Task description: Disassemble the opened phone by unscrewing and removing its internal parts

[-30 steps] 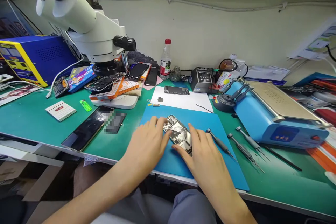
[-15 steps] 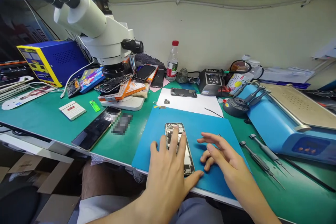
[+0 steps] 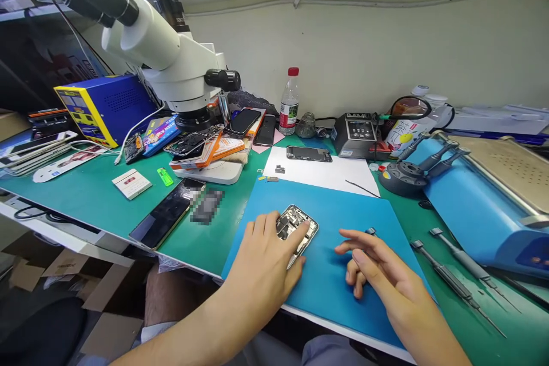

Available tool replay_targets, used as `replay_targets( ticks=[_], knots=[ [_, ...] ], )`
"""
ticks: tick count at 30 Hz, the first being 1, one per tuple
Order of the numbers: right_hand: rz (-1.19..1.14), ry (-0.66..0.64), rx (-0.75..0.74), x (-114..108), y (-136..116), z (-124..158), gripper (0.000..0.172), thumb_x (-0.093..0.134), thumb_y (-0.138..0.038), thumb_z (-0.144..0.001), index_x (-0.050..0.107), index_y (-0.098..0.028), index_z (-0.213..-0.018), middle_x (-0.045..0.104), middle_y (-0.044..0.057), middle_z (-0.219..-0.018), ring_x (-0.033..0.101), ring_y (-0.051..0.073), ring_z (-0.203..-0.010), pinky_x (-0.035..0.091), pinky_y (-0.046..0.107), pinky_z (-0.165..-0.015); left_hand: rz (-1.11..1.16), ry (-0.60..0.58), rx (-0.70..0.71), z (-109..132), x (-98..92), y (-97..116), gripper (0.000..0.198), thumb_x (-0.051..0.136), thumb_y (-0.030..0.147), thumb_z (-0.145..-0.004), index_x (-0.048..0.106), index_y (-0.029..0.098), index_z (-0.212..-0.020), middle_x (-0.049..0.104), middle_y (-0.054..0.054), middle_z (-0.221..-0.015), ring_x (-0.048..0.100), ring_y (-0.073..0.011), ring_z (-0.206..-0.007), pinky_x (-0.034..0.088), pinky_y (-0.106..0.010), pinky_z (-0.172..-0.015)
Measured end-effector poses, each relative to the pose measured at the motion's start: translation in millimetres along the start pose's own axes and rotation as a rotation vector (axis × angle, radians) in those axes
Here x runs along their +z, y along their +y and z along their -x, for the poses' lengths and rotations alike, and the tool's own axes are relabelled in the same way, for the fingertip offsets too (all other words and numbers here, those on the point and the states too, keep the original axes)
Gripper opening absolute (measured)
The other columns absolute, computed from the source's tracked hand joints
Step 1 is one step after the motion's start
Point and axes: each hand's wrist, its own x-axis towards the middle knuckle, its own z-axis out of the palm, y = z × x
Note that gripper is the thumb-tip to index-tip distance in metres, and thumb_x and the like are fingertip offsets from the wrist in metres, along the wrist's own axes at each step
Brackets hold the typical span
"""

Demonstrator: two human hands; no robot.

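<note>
An opened smartphone [image 3: 295, 223] with its inner parts bare is angled on the blue mat [image 3: 343, 211]. My left hand [image 3: 266, 246] is wrapped over it, fingers along its far left side and thumb near its right edge; the lower part of the phone is hidden. To the right, my right hand [image 3: 381, 271] hovers over the mat with the index finger stretched out and the other fingers curled. The capped end of a screwdriver [image 3: 371, 231] shows behind that index finger; its shaft is hidden, and the curled fingers appear to hold it.
Two screwdrivers [image 3: 458, 283] lie on the green bench mat at right, beside a blue machine [image 3: 480, 206]. A white sheet [image 3: 309, 174] bears a phone screen [image 3: 309, 153] and small parts. A microscope [image 3: 171, 63] and a black phone [image 3: 167, 214] are at left.
My left hand has gone from lying spread over the phone to gripping it, and the phone has turned, its top end now leaning right. The camera view has shifted slightly. My right hand keeps its pose.
</note>
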Motion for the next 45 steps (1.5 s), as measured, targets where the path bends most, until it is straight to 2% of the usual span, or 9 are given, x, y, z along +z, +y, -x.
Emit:
replay_targets(
  ticks=[8,12,15,17,20,25,34,38,45],
  knots=[
    [0.000,-0.006,0.020,-1.4,3.9,2.5,0.055,0.066,-0.069,-0.099,0.075,-0.024,-0.129,0.080,0.011,-0.102,0.067,0.017,-0.063,0.059,0.030,-0.053,-0.018,-0.090,0.304,-20.4,-17.5,-34.9,0.059,0.065,0.021,-0.108,0.059,0.040,-0.164,0.054,-0.019,-0.162,0.059,-0.0381,-0.145,0.054,-0.057,-0.118],
    [-0.006,-0.021,0.035,-0.5,1.6,2.9,0.056,0.066,-0.071,-0.097,0.077,-0.024,-0.127,0.080,0.012,-0.101,0.068,0.018,-0.063,0.061,0.031,-0.053,0.155,-0.205,0.492,-39.5,-38.3,-68.5,0.061,0.066,0.020,-0.108,0.059,0.050,-0.161,0.055,-0.006,-0.170,0.057,-0.0299,-0.153,0.049,-0.046,-0.125],
    [-0.040,-0.004,0.035,-0.5,3.0,4.2,0.054,0.066,-0.070,-0.099,0.077,-0.026,-0.129,0.080,0.012,-0.104,0.068,0.017,-0.064,0.060,0.029,-0.052,0.279,-0.276,0.449,-70.6,-48.9,-87.0,0.079,0.085,0.034,-0.097,0.051,0.045,-0.168,0.067,-0.003,-0.159,0.063,-0.0269,-0.146,0.051,-0.035,-0.121],
    [-0.039,-0.011,0.030,-0.9,2.5,5.4,0.054,0.066,-0.070,-0.099,0.077,-0.026,-0.129,0.080,0.012,-0.104,0.069,0.017,-0.066,0.061,0.029,-0.053,0.197,-0.169,0.292,-99.3,-48.5,-95.0,0.058,0.078,0.039,-0.103,0.063,0.035,-0.158,0.074,-0.006,-0.146,0.068,-0.0271,-0.137,0.054,-0.036,-0.116],
    [-0.015,-0.029,0.025,-2.2,-1.7,7.3,0.057,0.065,-0.072,-0.098,0.077,-0.025,-0.128,0.079,0.013,-0.102,0.070,0.018,-0.066,0.062,0.030,-0.056,0.093,-0.032,0.126,-141.5,-38.9,-102.4,0.034,0.063,0.030,-0.110,0.073,0.015,-0.138,0.072,-0.018,-0.138,0.063,-0.0360,-0.139,0.049,-0.053,-0.121],
    [-0.021,-0.049,0.021,-3.3,-4.8,9.5,0.056,0.063,-0.072,-0.099,0.077,-0.025,-0.127,0.078,0.010,-0.092,0.070,0.018,-0.068,0.062,0.028,-0.057,0.040,-0.063,0.099,-174.6,-25.1,-105.1,0.040,0.074,0.041,-0.107,0.068,0.019,-0.140,0.069,-0.012,-0.144,0.072,-0.0286,-0.123,0.063,-0.052,-0.104],
    [-0.018,-0.030,0.022,-3.6,-0.8,8.2,0.055,0.064,-0.070,-0.100,0.077,-0.026,-0.130,0.078,0.011,-0.095,0.072,0.020,-0.073,0.062,0.028,-0.058,0.191,-0.194,0.028,-200.8,-26.6,-114.1,0.042,0.074,0.041,-0.107,0.067,0.018,-0.142,0.069,-0.012,-0.142,0.073,-0.0284,-0.120,0.065,-0.050,-0.101],
    [-0.018,-0.031,0.008,-3.5,-0.7,8.8,0.053,0.064,-0.069,-0.100,0.077,-0.026,-0.129,0.079,0.011,-0.099,0.069,0.018,-0.067,0.062,0.029,-0.056,0.326,-0.196,0.046,-198.3,-30.5,-105.7,0.038,0.074,0.041,-0.107,0.069,0.018,-0.138,0.071,-0.012,-0.137,0.074,-0.0268,-0.116,0.066,-0.049,-0.098],
    [-0.026,-0.026,0.019,-3.1,2.0,9.1,0.051,0.065,-0.067,-0.101,0.077,-0.027,-0.129,0.080,0.011,-0.102,0.069,0.016,-0.066,0.062,0.028,-0.056,0.543,-0.219,0.179,-168.6,-20.0,-66.5,0.014,0.083,0.026,-0.092,0.081,0.016,-0.101,0.083,-0.003,-0.092,0.076,-0.0182,-0.087,0.053,-0.026,-0.075]
  ],
)
